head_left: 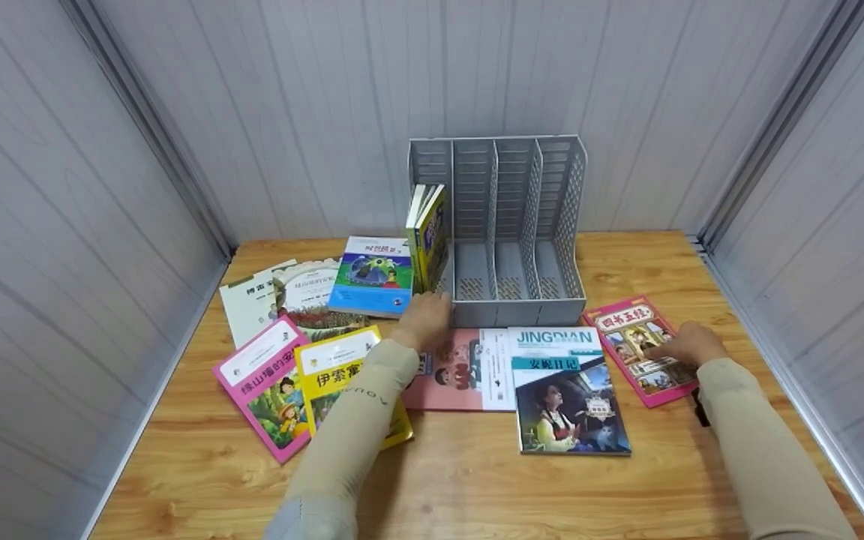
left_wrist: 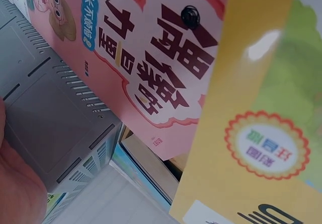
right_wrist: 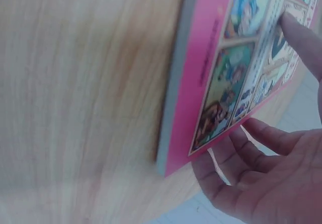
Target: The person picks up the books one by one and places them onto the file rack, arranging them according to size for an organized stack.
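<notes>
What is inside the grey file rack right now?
The grey file rack has four slots. The leftmost holds two upright books, which the left hand touches at their base. The other three look empty. The leftmost slot's floor is hidden behind the books.

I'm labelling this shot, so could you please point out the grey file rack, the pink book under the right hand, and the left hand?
grey file rack (head_left: 511,311): head view, front wall.
pink book (head_left: 625,321): head view, title panel on its cover.
left hand (head_left: 423,319): head view, back of the hand.
</notes>
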The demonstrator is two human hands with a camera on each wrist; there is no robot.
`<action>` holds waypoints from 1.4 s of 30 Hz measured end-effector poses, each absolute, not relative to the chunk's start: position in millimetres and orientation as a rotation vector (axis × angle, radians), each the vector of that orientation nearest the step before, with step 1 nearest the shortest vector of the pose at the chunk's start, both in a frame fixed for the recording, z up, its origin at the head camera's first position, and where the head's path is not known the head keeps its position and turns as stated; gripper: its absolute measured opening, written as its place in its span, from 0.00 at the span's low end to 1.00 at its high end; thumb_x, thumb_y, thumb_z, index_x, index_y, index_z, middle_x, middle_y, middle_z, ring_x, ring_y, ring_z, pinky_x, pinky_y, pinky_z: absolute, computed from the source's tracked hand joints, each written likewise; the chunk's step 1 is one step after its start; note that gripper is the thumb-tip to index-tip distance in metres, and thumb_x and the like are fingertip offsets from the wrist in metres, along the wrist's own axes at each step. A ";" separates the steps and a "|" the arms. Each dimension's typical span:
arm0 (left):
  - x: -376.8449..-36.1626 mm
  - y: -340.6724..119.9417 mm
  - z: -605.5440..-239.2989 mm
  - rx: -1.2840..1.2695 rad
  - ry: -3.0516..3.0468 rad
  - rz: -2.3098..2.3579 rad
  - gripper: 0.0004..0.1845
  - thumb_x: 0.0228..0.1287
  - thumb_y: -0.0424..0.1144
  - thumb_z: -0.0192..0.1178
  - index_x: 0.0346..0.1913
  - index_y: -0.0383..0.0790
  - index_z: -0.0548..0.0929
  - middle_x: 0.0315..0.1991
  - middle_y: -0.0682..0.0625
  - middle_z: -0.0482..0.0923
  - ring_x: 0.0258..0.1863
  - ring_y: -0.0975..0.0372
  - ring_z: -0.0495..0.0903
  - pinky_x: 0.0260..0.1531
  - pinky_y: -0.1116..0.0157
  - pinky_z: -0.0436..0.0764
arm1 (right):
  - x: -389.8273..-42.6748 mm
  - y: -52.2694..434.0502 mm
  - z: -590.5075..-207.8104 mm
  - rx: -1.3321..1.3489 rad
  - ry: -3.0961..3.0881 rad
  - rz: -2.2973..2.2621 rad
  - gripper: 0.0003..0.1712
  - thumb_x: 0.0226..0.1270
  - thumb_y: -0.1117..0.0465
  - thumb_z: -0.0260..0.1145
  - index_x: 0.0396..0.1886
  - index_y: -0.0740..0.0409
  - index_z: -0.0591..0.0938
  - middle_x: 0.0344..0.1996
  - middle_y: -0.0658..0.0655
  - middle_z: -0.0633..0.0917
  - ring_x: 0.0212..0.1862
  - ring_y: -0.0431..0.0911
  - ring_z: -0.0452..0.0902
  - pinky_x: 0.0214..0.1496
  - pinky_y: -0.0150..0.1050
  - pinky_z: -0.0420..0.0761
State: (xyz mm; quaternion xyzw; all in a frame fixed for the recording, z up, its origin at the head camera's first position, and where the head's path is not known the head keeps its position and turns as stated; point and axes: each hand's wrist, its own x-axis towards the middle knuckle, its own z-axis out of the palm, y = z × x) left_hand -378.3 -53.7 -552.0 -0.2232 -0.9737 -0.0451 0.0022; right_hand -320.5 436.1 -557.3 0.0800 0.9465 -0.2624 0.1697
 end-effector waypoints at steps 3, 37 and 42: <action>-377.7 -53.7 -551.2 -0.692 -3.065 -0.143 0.13 0.74 0.33 0.62 0.57 0.33 0.79 0.51 0.37 0.86 0.56 0.45 0.85 0.67 0.48 0.81 | -320.2 435.7 -557.5 0.245 2.647 -0.776 0.31 0.66 0.44 0.78 0.20 0.49 0.66 0.16 0.46 0.62 0.22 0.42 0.60 0.27 0.40 0.68; -377.4 -53.0 -553.3 -0.687 -3.058 -0.160 0.13 0.77 0.32 0.58 0.59 0.34 0.79 0.55 0.38 0.87 0.59 0.46 0.85 0.69 0.49 0.79 | -327.5 425.0 -514.9 0.181 2.777 -0.804 0.22 0.66 0.59 0.72 0.44 0.78 0.80 0.34 0.67 0.83 0.35 0.53 0.78 0.36 0.41 0.79; -378.1 -52.6 -554.0 -0.675 -3.077 -0.185 0.12 0.78 0.33 0.58 0.59 0.35 0.79 0.55 0.39 0.86 0.59 0.46 0.84 0.68 0.50 0.79 | -329.6 418.7 -506.8 0.168 2.741 -0.961 0.30 0.67 0.64 0.66 0.62 0.82 0.77 0.40 0.70 0.86 0.35 0.51 0.82 0.35 0.40 0.84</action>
